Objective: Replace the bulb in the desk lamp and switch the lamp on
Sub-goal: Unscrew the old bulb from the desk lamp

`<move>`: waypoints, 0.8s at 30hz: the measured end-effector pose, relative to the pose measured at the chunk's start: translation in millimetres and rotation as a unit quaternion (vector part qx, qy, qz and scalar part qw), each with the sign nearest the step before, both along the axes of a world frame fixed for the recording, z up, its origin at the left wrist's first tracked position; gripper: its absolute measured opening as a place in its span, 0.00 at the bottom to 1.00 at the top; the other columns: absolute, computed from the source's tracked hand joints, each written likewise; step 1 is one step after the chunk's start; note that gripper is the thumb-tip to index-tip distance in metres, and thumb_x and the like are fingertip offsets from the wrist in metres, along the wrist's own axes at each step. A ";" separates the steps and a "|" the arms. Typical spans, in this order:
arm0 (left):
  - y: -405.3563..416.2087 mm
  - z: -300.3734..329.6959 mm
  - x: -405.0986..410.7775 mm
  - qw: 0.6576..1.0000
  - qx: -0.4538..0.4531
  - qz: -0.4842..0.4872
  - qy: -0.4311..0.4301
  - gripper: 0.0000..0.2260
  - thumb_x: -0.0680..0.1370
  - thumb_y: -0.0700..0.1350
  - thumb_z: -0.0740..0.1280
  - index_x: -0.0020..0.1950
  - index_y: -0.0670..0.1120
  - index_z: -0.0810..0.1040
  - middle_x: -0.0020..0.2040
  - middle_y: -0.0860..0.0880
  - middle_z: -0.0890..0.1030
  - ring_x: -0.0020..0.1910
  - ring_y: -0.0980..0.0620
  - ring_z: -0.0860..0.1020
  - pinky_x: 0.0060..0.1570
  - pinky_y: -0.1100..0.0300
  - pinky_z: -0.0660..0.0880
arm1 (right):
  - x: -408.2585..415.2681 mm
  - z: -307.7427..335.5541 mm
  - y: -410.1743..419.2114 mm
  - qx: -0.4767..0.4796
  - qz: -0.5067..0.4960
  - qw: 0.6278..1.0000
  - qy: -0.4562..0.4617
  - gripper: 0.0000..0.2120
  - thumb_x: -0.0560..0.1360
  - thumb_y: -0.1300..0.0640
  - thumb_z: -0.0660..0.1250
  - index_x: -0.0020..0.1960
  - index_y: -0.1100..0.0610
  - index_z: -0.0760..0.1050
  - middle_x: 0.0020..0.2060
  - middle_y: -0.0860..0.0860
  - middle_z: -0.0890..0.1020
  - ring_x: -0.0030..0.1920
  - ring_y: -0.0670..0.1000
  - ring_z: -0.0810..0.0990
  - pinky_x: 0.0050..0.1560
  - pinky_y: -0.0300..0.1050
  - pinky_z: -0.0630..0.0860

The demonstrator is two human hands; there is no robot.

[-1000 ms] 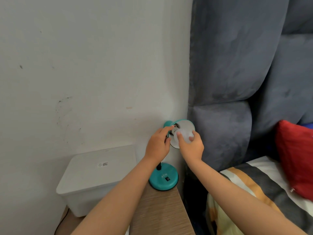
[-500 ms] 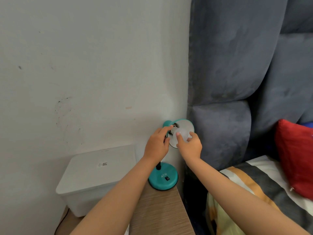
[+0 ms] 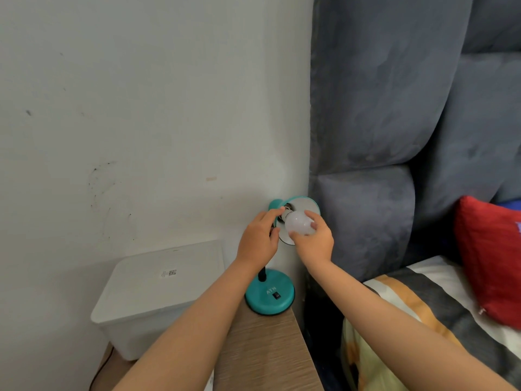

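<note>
Standing beside the teal desk lamp [image 3: 269, 297] on the wooden tabletop [image 3: 265, 351], a lidded white storage box [image 3: 160, 289] is seen closed, its contents hidden. The white bulb [image 3: 299, 223] is pinched by the right hand [image 3: 311, 238] at the shade's mouth, while the shade is gripped by the left hand [image 3: 258, 239]. Compared with half a second ago, the bulb is drawn further out and its base is visible.

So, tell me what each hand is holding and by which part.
The right hand holds the bulb by its round glass end. The left hand grips the lamp shade at its narrow back end.
</note>
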State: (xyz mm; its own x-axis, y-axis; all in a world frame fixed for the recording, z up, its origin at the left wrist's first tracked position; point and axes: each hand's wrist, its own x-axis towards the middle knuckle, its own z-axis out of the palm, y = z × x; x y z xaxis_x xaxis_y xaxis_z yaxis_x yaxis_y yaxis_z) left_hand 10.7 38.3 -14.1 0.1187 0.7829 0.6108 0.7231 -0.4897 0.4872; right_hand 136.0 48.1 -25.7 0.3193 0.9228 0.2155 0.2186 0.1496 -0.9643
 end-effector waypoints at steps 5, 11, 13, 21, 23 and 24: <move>0.0 0.2 -0.3 1.000 -0.004 0.001 0.003 0.19 0.76 0.38 0.63 0.66 0.50 0.70 0.53 0.46 0.77 0.47 0.49 0.78 0.49 0.52 0.78 | -0.3 -0.4 -2.9 -0.002 0.005 1.000 0.005 0.33 0.69 0.53 0.74 0.70 0.55 0.65 0.63 0.58 0.73 0.62 0.57 0.74 0.62 0.50 0.73; -0.3 1.0 0.0 1.000 -0.007 0.001 -0.001 0.19 0.76 0.38 0.63 0.66 0.50 0.71 0.55 0.45 0.77 0.47 0.49 0.78 0.50 0.52 0.78 | -3.4 0.2 -1.7 -0.001 -0.001 1.000 -0.009 0.27 0.69 0.60 0.72 0.66 0.56 0.69 0.60 0.59 0.72 0.58 0.58 0.75 0.59 0.50 0.75; -0.5 1.0 0.0 1.000 -0.006 0.001 0.000 0.19 0.76 0.38 0.63 0.66 0.50 0.71 0.55 0.45 0.77 0.47 0.48 0.78 0.50 0.52 0.78 | -2.9 -1.4 -1.1 0.021 0.008 1.000 -0.018 0.28 0.65 0.68 0.72 0.63 0.53 0.71 0.59 0.58 0.71 0.56 0.58 0.76 0.57 0.52 0.77; -0.6 0.5 1.2 1.000 -0.005 0.000 -0.001 0.19 0.76 0.38 0.63 0.66 0.49 0.71 0.55 0.45 0.77 0.48 0.49 0.78 0.51 0.52 0.78 | -5.1 3.2 0.3 -0.032 -0.015 0.999 0.016 0.37 0.70 0.48 0.71 0.71 0.62 0.60 0.66 0.61 0.71 0.65 0.59 0.71 0.61 0.50 0.71; -0.5 0.6 0.7 1.000 -0.007 0.000 -0.005 0.19 0.76 0.37 0.63 0.66 0.50 0.71 0.55 0.45 0.77 0.48 0.49 0.78 0.51 0.51 0.78 | -4.0 2.5 0.9 -0.026 -0.010 1.000 0.003 0.32 0.70 0.53 0.72 0.69 0.61 0.64 0.64 0.61 0.72 0.63 0.59 0.72 0.60 0.48 0.72; -0.4 0.8 0.6 1.000 -0.008 0.000 -0.007 0.19 0.76 0.37 0.63 0.66 0.50 0.71 0.55 0.45 0.77 0.48 0.48 0.78 0.51 0.51 0.78 | -3.1 1.6 1.1 -0.012 -0.005 1.000 -0.002 0.29 0.69 0.58 0.73 0.67 0.58 0.67 0.62 0.60 0.73 0.61 0.58 0.73 0.59 0.47 0.73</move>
